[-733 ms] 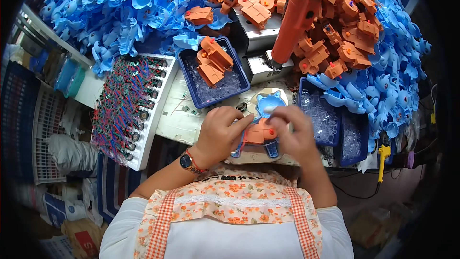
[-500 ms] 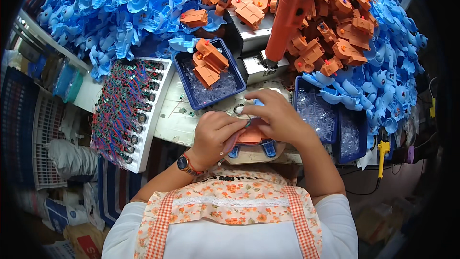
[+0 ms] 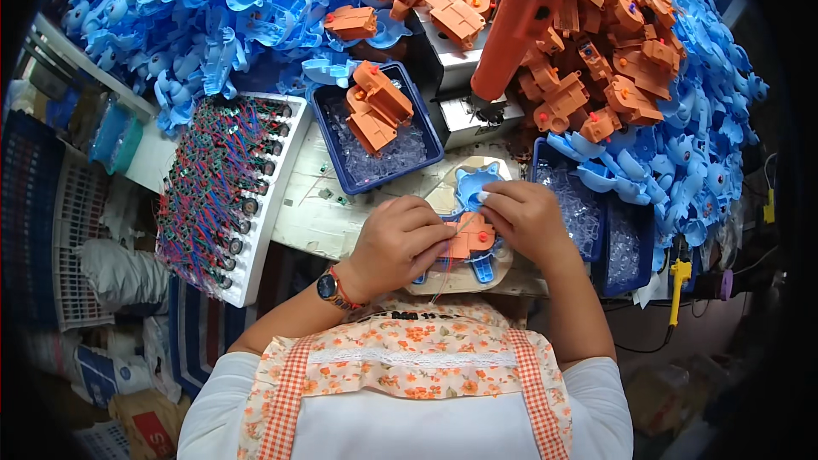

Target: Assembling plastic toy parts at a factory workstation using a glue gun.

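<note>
Between my hands lies a blue plastic animal-shaped shell [image 3: 477, 181] with an orange plastic housing [image 3: 473, 240] in its lower part. A red knob shows on the housing. My left hand [image 3: 396, 237] is closed in a pinch at the housing's left side. Thin wires [image 3: 440, 283] run out below its fingertips toward my apron. My right hand [image 3: 530, 217] is closed, fingertips together over the right side of the shell's hollow upper part. A small whitish piece shows at those fingertips; its kind I cannot make out.
A blue tray [image 3: 375, 179] of clear pieces and orange housings stands ahead. On the left sits a white foam tray [image 3: 290, 149] of wired parts. An orange press arm [image 3: 511, 34] rises ahead. Blue shells [image 3: 682, 170] and orange housings [image 3: 630, 60] are heaped behind. More clear-piece bins [image 3: 567, 204] stand right.
My hands have moved apart, uncovering the blue shell and orange housing. My right hand has shifted right; a white round piece seen earlier near its fingertips no longer shows there.
</note>
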Motion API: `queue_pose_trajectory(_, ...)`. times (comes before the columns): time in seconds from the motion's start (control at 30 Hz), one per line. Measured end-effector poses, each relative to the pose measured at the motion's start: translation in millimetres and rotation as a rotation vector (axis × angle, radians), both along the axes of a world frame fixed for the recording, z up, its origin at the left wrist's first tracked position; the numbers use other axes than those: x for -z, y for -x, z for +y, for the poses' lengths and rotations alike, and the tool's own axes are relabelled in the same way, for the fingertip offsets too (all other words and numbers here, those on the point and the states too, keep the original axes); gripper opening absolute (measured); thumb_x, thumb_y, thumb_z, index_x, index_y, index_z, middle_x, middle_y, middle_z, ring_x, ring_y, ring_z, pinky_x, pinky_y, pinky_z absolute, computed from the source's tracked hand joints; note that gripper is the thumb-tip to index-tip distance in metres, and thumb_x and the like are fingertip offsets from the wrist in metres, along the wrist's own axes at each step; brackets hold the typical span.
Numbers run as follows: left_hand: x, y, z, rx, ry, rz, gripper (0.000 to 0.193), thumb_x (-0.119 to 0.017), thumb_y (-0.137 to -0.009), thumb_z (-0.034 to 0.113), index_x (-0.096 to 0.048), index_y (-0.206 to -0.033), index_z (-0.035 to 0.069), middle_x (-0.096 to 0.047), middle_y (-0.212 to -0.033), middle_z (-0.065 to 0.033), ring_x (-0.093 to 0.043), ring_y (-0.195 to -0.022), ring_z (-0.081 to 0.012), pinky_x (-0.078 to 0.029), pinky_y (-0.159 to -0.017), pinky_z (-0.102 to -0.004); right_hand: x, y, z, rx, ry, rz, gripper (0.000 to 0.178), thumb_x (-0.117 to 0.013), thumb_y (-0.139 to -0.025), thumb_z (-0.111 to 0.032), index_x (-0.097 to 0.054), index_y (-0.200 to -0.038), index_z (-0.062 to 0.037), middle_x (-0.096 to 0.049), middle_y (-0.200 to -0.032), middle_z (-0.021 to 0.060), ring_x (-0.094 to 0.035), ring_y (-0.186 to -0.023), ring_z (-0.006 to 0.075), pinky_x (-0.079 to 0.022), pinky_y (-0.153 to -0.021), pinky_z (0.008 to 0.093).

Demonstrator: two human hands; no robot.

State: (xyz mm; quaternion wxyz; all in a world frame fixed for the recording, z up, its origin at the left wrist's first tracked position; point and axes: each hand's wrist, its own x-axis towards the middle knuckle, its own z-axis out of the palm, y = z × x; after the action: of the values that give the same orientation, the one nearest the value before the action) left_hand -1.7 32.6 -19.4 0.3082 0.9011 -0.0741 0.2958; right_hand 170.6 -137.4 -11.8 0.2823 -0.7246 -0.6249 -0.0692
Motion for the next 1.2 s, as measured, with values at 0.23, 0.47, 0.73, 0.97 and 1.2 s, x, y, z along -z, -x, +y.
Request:
queue_pose_trajectory(0.23, -1, -2, 1, 0.027, 0.017, 0.03, 0.022, -0.076, -0.071, 0.007, -0.072, -0.092, 0.008, -0.065, -0.086, -0.0056, -0.061, -0.084, -0.0261, -0.049, -0.072, -0.037, -18, 0, 1, 0.101, 0.103, 0.066, 0.014, -0.075, -0.072, -0.009, -0.07, -0.085, -0.0064, -0.069, -0.087, 0.0054, -0.062, -0.083, 0.0254, -0.046, -0.078, 0.0383)
queue_pose_trajectory(0.47, -2, -4, 2, 0.046, 0.054, 0.044, 0.024, -0.075, -0.07, 0.004, -0.072, -0.093, 0.007, -0.064, -0.085, -0.0062, -0.06, -0.081, -0.0268, -0.049, -0.07, -0.0376, -26, 5, -5, 0.145, 0.182, 0.028, 0.012, -0.075, -0.07, -0.008, -0.071, -0.081, -0.0079, -0.068, -0.086, 0.003, -0.06, -0.084, 0.0222, -0.042, -0.083, 0.0371)
queue_pose_trajectory(0.73, -2, -8, 3, 0.069, 0.04, 0.061, 0.021, -0.074, -0.07, 0.004, -0.071, -0.091, 0.007, -0.062, -0.082, -0.0064, -0.059, -0.077, -0.0261, -0.048, -0.067, -0.0369, -26, -3, 1, 0.101, 0.211, 0.177, 0.011, -0.076, -0.071, -0.01, -0.071, -0.081, -0.0088, -0.067, -0.085, 0.004, -0.06, -0.088, 0.023, -0.04, -0.088, 0.0387)
queue_pose_trajectory(0.97, -5, -8, 3, 0.08, 0.052, 0.047, 0.02, -0.074, -0.071, 0.003, -0.071, -0.09, 0.007, -0.062, -0.083, -0.0068, -0.059, -0.077, -0.0256, -0.048, -0.067, -0.0367, -29, 0, 4, 0.1, 0.299, 0.104, 0.015, -0.075, -0.073, -0.011, -0.068, -0.085, -0.0073, -0.063, -0.089, 0.0067, -0.058, -0.095, 0.0252, -0.038, -0.091, 0.0392)
queue_pose_trajectory(1.2, -5, -10, 2, 0.061, 0.109, 0.074, 0.016, -0.073, -0.074, 0.003, -0.071, -0.09, 0.005, -0.064, -0.083, -0.0078, -0.06, -0.077, -0.0259, -0.048, -0.067, -0.0359, -23, -3, 11, 0.03, 0.189, 0.001, 0.02, -0.074, -0.073, -0.008, -0.063, -0.09, -0.0083, -0.062, -0.093, 0.0053, -0.057, -0.096, 0.025, -0.037, -0.095, 0.0414)
